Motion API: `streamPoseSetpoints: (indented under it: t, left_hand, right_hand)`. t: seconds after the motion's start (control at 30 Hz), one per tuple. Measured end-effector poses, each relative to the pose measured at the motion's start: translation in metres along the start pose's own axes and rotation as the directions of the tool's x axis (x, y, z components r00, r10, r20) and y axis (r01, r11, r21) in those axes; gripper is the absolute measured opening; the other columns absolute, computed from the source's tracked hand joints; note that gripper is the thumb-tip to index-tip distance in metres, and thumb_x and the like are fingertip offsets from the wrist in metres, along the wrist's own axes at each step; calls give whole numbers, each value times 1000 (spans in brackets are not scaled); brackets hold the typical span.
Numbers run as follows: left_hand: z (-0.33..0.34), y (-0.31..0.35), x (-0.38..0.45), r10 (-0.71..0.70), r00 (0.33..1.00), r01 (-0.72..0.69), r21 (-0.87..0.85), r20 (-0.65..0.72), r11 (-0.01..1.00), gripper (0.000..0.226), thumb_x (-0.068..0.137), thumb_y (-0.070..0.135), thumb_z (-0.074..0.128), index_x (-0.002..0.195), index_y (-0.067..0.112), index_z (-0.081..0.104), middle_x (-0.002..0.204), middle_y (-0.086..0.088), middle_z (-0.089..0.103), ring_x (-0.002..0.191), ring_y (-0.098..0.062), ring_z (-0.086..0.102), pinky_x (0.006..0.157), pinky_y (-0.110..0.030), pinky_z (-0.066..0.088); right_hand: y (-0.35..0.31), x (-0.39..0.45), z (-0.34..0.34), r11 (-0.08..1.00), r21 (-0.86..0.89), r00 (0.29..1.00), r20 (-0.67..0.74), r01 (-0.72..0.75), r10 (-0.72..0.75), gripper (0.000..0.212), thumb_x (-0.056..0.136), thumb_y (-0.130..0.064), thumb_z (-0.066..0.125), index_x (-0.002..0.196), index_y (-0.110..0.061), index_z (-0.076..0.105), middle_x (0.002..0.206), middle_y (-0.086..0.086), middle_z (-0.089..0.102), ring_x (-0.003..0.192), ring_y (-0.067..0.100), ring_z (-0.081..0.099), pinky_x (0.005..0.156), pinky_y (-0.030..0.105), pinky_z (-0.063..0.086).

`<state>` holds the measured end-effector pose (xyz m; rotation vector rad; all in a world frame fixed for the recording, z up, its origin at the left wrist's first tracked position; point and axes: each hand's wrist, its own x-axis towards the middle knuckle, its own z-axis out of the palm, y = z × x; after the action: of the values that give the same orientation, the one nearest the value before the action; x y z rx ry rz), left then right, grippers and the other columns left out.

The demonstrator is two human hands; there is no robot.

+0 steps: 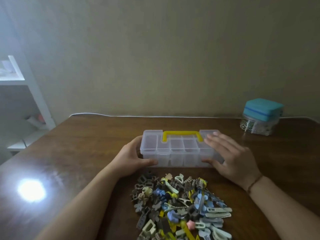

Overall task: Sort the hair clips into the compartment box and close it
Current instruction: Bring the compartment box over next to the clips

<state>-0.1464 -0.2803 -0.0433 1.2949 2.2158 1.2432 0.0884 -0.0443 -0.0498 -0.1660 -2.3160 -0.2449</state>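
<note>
Clear compartment box [180, 149] lies long axis left-right; left hand [131, 158] grips it, right hand [230, 156] flat.

1 clear box [180, 149], lid shut, 1 yellow handle [181, 135]. 1 pile of clips [180, 207], dozens, too tangled to count. 2 hands: left [131, 158], right [230, 156]. 1 jar [256, 126], 1 teal case [264, 110] on it. 1 table [69, 170].

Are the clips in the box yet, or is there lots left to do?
Nothing is sorted yet. The clips all lie in a pile on the table, and the box looks empty with its lid down. Right now the left hand grips one end and the right hand rests on the other. Opening, sorting and closing all remain.
</note>
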Motion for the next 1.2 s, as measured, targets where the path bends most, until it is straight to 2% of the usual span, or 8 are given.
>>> streamPoseSetpoints:
  t: [0.27,0.4,0.5,0.6,0.73,0.83,1.07,1.2]
  left_hand:
    - [2,-3,2,34,999,-33,34,-14,999,84,63,40,89,137,34,49,122,22,64,113,4,59,96,-29,52]
    - [1,-2,1,39,999,-39,25,4,999,83,67,35,89,138,34,47,123,24,62,113,7,57,95,-21,49]
    - [0,-2,3,33,999,-33,12,14,999,85,65,33,90,138,35,47,124,24,62,115,6,57,98,-22,48]
    - [0,-3,4,25,1000,-25,6,17,1000,88,63,35,91,139,35,45,125,23,61,117,3,57,100,-25,49]
    - [0,-8,7,33,999,-33,2,12,999,94,60,39,92,141,34,44,127,20,61,118,0,58,101,-29,50]
    - [0,-10,8,40,999,-40,-1,4,999,95,58,42,92,141,34,44,125,20,62,116,2,58,100,-31,51]
    - [0,-11,7,44,999,-43,-38,21,998,96,60,39,92,142,33,43,127,20,60,118,2,57,99,-27,51]
    - [0,-11,7,38,999,-37,-55,12,998,98,57,40,93,141,32,44,129,19,61,119,2,56,102,-28,50]
  right_hand:
    - [2,-1,4,997,-53,997,-36,61,-63,60,91,-57,51,115,-6,70,119,10,69,113,26,64,76,33,58]
    - [-2,1,2,995,-80,997,-45,61,-65,59,90,-58,52,114,-7,71,117,10,70,111,27,65,82,34,55]
    - [-8,4,-5,993,-115,999,-23,25,-28,60,86,-62,54,116,-12,70,118,7,69,113,29,63,98,49,47]
    - [-25,24,-12,990,-108,996,13,91,-90,64,79,-62,61,122,-16,66,122,5,67,116,32,59,102,59,38]
    - [-69,61,1,964,-129,966,146,232,-213,61,83,-62,49,124,-19,61,121,5,67,110,31,63,79,47,56]
    - [-86,67,22,943,-190,943,247,272,-222,58,83,-59,50,121,-15,53,116,12,66,94,33,67,62,44,57]
    - [-80,58,35,918,-257,953,67,301,-294,49,95,-51,46,115,-10,64,111,15,70,88,32,71,63,44,58]
    - [-78,60,35,914,-265,951,48,308,-307,51,96,-52,46,114,-9,66,111,14,71,87,31,71,62,43,59]
